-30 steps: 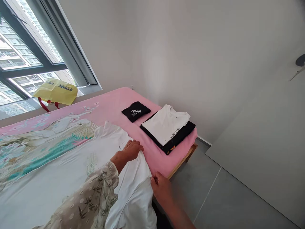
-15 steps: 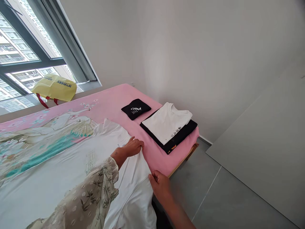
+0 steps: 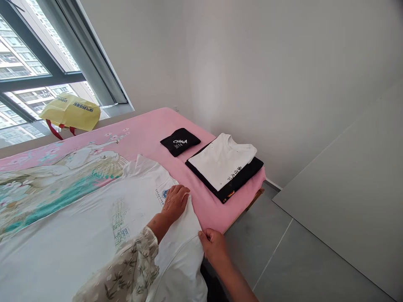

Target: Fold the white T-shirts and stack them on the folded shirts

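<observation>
Held shirt (image 3: 97, 239), folded stack (image 3: 222, 163) — passable pink sheet (image 3: 204, 209) between.

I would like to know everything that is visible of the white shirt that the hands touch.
The white shirt looks like soft cloth with small creases. It bears a green print with a bluish part and, near the left hand, dark letters beside a blue emblem. It lies spread on the pink sheet, running out of the picture at left. The left hand rests on it; the right hand pinches its edge.
</observation>
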Tool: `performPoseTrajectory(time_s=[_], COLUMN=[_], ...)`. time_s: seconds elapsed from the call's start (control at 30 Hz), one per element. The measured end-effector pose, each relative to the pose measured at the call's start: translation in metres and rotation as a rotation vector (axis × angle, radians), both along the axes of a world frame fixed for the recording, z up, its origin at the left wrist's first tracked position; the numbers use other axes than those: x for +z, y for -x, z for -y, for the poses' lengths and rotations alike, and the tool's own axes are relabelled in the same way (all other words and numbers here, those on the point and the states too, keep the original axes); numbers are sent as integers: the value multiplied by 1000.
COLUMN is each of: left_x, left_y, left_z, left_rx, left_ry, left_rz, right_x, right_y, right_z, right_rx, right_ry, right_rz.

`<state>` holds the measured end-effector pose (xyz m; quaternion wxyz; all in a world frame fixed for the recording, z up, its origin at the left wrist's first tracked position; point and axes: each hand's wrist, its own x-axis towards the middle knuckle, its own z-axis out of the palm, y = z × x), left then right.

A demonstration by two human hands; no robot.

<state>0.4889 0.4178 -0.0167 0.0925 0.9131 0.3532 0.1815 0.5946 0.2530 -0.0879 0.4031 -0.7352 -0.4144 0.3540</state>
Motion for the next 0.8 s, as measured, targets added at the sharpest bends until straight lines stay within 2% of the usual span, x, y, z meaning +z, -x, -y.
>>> performPoseTrajectory(time_s=[0.07,0.17,0.23,0.5,0.63,0.8], left_x=[0,0,-4,-29,-34,-32], left_y=[10,23,27,29,30,26], left_z=[17,41,51,51,50,45], left_rx=[-71,-309,-366,-113,-84,-104], left_ry=[0,78,113,40,24,49], left_rz=[18,-73,-123,-223,-280,-340], right_x=[-2,-5,-6,-2,5,10], right_y=[0,-1,-1,0,0,0], right_z=[0,0,-1,-1,1,4], right_rx=[10,19,17,18,18,39], right_ry=[-13,-21,-17,5,16,24], right_rz=[2,-6,2,47,50,54])
